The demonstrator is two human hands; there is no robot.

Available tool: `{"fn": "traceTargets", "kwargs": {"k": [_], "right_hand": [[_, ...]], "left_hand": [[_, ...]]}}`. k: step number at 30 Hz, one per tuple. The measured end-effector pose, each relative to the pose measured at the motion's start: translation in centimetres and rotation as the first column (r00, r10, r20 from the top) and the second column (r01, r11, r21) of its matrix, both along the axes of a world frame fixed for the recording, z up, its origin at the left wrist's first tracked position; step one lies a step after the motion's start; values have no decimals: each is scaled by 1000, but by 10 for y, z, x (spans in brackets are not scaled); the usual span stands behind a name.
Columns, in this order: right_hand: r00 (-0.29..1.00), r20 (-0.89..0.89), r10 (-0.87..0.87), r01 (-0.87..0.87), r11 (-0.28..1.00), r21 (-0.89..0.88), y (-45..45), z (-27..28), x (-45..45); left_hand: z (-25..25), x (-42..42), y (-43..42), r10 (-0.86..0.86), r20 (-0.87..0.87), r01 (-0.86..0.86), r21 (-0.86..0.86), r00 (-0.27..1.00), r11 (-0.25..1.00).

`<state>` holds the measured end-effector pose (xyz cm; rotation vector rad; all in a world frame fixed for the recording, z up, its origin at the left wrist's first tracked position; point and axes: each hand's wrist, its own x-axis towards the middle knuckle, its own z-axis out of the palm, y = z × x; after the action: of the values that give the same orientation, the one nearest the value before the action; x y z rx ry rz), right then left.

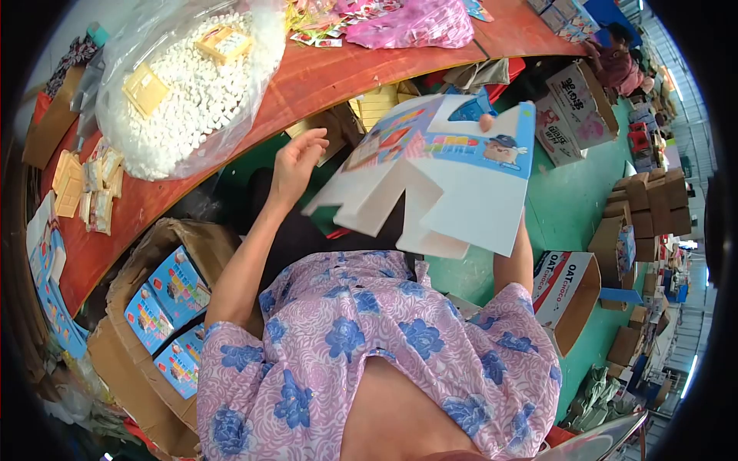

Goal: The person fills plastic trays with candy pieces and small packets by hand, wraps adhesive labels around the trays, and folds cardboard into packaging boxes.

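Note:
A printed cardboard box blank [480, 203], white inside and blue with cartoon pictures outside, is partly unfolded above my lap. My right hand [486, 123] holds it from behind; a fingertip shows over its upper part, and the rest of the hand is hidden. My left hand [300, 157] is raised to the left of the blank, apart from it, with fingers loosely bent and nothing visible in them. Ahead on the left, a clear plastic bag [196, 142] of small white pieces lies on the red table [323, 81], with two yellow packs on top.
A carton [115, 369] of printed boxes stands at my left. Wrapped packs [100, 184] lie on the table's left part, a pink bag [415, 24] farther along. On the green floor at right are an OAT CHOCO carton [565, 296] and a white carton [573, 115]. A person [615, 65] is at upper right.

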<state>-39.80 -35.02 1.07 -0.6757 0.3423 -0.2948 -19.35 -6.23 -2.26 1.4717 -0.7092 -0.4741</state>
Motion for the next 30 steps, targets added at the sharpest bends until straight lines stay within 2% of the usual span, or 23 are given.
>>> {"fn": "traceTargets", "kwargs": {"k": [2, 5, 7, 9, 10, 12, 14, 15, 17, 18, 19, 21, 22, 24, 25, 27, 29, 30], "right_hand": [[996, -87, 3, -6, 999, -37, 9, -8, 9], [962, -273, 22, -106, 948, -299, 7, -14, 43], [951, -261, 165, -251, 905, -345, 25, 4, 71], [913, -250, 322, -398, 839, -371, 31, 18, 89], [924, -282, 259, -362, 832, -420, 42, 31, 97], [895, -342, 286, -428, 769, -475, 37, 39, 111], [872, -401, 281, -468, 720, -513, 18, 30, 123], [829, -486, 278, -539, 628, -561, 7, 30, 127], [754, -571, 325, -647, 523, -555, -5, 30, 130], [758, -562, 331, -639, 550, -538, -2, 33, 128], [778, -505, 375, -619, 599, -509, -1, 29, 130], [823, -505, 261, -552, 578, -601, 15, 41, 115], [903, -405, 144, -398, 636, -661, 21, 41, 107], [971, -222, -90, -119, 623, -773, 26, 57, 78], [972, -120, -201, 22, 588, -808, 27, 66, 59], [933, 33, -359, 258, 600, -757, 28, 73, 9], [961, 159, -225, 270, 659, -702, 31, 75, -49], [983, 140, -117, 181, 698, -693, 39, 74, -74]], "left_hand": [[17, -15, 6, 23, 132, -15, -58, 991, 998], [73, -29, 10, -119, 484, 120, 30, 867, 992], [87, -37, -2, -162, 564, 199, -5, 810, 980], [90, -37, -18, -335, 401, 358, 20, 852, 934], [96, -40, -25, -378, 306, 399, -7, 874, 917], [103, -42, -29, -473, 83, 480, -110, 877, 871], [104, -44, -30, -582, -166, 534, -261, 796, 804], [95, -32, -30, -660, -171, 621, -230, 732, 749], [92, -31, -28, -551, -261, 528, -159, 792, 834], [86, -29, -30, -459, -407, 428, -170, 790, 888], [79, -32, -35, -428, -482, 333, -273, 765, 903], [71, -38, -46, -383, -621, 101, -440, 684, 892], [73, -41, -49, -361, -660, 43, -446, 659, 894], [68, -38, -54, -362, -632, 22, -478, 685, 878], [66, -37, -58, -363, -619, 10, -497, 697, 868], [80, -34, -69, -327, -623, 18, -449, 710, 893], [92, -30, -81, -251, -620, 2, -373, 744, 928], [91, -28, -91, -318, -545, -5, -509, 776, 861]]}}
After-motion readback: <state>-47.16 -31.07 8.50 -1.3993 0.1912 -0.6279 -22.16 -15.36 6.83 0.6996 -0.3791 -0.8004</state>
